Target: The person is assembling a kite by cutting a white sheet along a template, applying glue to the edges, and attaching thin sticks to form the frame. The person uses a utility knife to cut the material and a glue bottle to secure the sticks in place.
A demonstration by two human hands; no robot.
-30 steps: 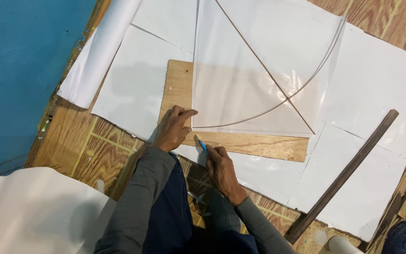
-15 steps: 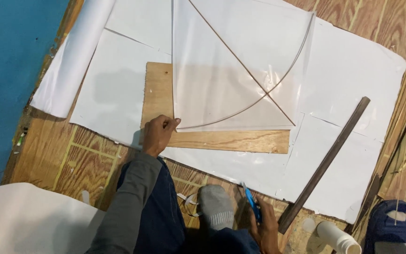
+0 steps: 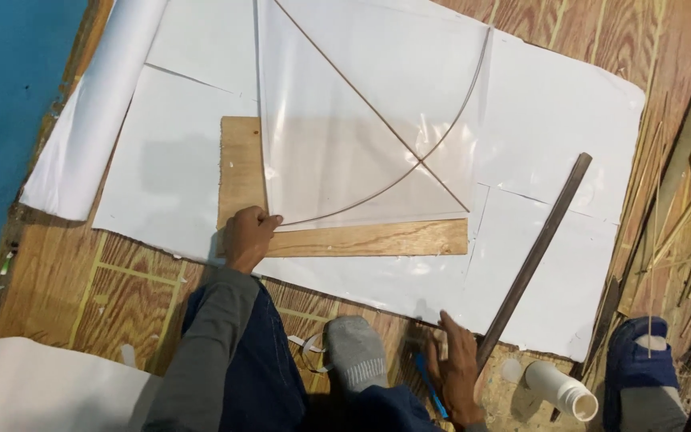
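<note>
My left hand [image 3: 248, 237] presses down flat on the near left corner of the clear plastic sheet [image 3: 345, 136], fingers spread a bit, holding nothing. The sheet lies on a wooden board [image 3: 361, 238], and the board sits on big white paper [image 3: 553, 120] spread over the floor. Two thin sticks [image 3: 377, 112] cross on the plastic, one straight and one bent like a bow. The far part of the plastic is cut off by the top edge, so I cannot see where it ends.

My right hand [image 3: 456, 370] is near me, by the near edge of the white paper. It is closed around a blue pen-like tool [image 3: 427, 384]. The tip is hard to make out, and my fingers hide part of it.

My knee and my grey sock [image 3: 355, 352] cover some of the floor. A long dark flat stick [image 3: 533, 260] lies slanted just right of my right hand. A white tube [image 3: 557, 388] lies near it. A roll of white paper [image 3: 93, 112] is on the left. Thin bamboo strips [image 3: 685, 208] pile up on the right.
</note>
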